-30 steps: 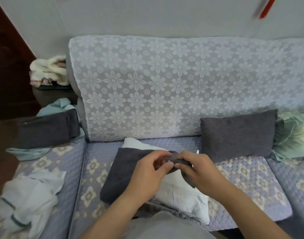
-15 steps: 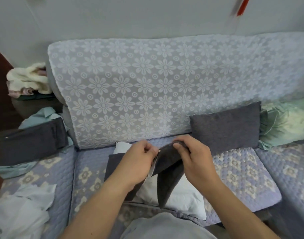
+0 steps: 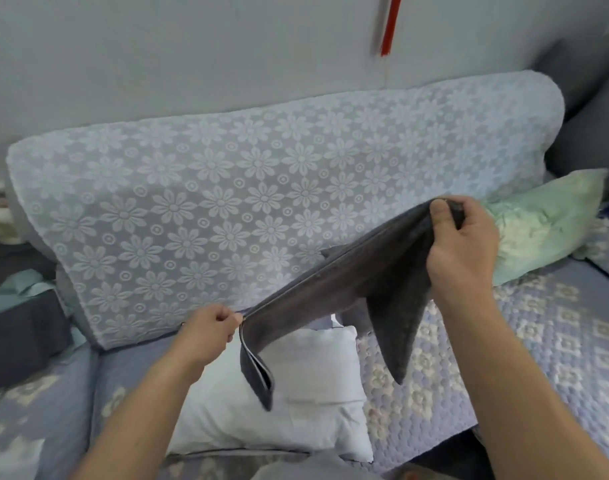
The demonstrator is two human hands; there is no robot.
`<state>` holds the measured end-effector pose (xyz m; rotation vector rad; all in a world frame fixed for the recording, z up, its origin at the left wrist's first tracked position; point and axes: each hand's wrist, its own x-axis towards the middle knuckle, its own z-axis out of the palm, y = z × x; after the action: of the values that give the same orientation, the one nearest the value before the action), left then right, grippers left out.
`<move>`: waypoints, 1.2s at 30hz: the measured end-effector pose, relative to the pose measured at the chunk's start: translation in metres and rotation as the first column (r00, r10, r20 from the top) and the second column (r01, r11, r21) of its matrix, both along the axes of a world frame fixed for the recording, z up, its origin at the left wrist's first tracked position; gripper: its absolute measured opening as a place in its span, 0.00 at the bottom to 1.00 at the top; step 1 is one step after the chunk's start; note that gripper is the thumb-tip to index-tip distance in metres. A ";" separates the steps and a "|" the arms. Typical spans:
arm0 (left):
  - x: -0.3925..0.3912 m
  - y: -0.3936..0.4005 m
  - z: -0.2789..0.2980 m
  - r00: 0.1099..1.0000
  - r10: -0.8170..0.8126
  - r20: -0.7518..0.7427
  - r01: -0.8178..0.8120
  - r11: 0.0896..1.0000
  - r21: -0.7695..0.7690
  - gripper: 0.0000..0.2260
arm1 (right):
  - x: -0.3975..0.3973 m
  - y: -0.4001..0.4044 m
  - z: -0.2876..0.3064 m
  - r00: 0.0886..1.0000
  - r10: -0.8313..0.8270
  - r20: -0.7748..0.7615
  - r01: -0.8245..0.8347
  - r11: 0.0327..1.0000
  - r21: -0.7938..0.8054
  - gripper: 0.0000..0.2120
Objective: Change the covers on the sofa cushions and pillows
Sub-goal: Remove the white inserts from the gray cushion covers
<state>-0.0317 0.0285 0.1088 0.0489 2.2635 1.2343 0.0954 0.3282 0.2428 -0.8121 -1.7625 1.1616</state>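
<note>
Both hands grip the grey cover (image 3: 362, 271) stretched above the bare white pillow (image 3: 306, 386): left hand (image 3: 209, 327) pinching the zipper end, right hand (image 3: 464, 244) clamping the far corner. Keep the seam taut so the zipper runs without snagging.

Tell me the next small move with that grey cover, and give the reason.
Probably spread the open zipper edge apart: the grey cover hangs stretched between the left hand and right hand, and the bare white pillow lies below, not yet inside it.
</note>
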 end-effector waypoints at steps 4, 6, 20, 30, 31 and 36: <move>0.011 0.049 -0.034 0.993 0.102 -0.052 -0.106 0.990 -0.089 0.16 | 0.029 0.067 0.016 0.996 -0.039 -0.082 0.039 0.999 -0.002 0.04; 0.023 0.070 -0.051 0.982 0.174 -0.067 -0.184 0.968 -0.173 0.16 | 0.042 0.103 0.021 0.992 -0.053 -0.113 0.052 0.998 -0.018 0.05; 0.173 0.212 0.025 0.921 0.185 0.342 -0.377 0.642 0.667 0.08 | 0.118 0.217 -0.029 0.712 0.648 0.270 -0.624 0.761 -0.179 0.06; 0.197 0.192 0.026 0.957 0.206 0.204 -0.288 0.755 0.589 0.05 | 0.103 0.079 -0.106 0.072 0.975 0.212 -0.779 0.188 -0.599 0.03; 0.196 0.178 0.019 0.939 0.187 0.290 -0.333 0.711 0.619 0.05 | 0.100 0.064 -0.114 0.048 0.967 0.250 -0.779 0.193 -0.597 0.05; 0.165 0.094 -0.064 0.814 0.329 0.479 -0.539 0.735 0.410 0.10 | 0.070 -0.007 -0.154 0.065 0.897 0.438 -0.732 0.341 -0.589 0.08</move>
<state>0.1337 0.1228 0.0448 -0.5197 1.5761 1.9133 0.1650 0.3208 0.0891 -0.2349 -3.0706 1.9976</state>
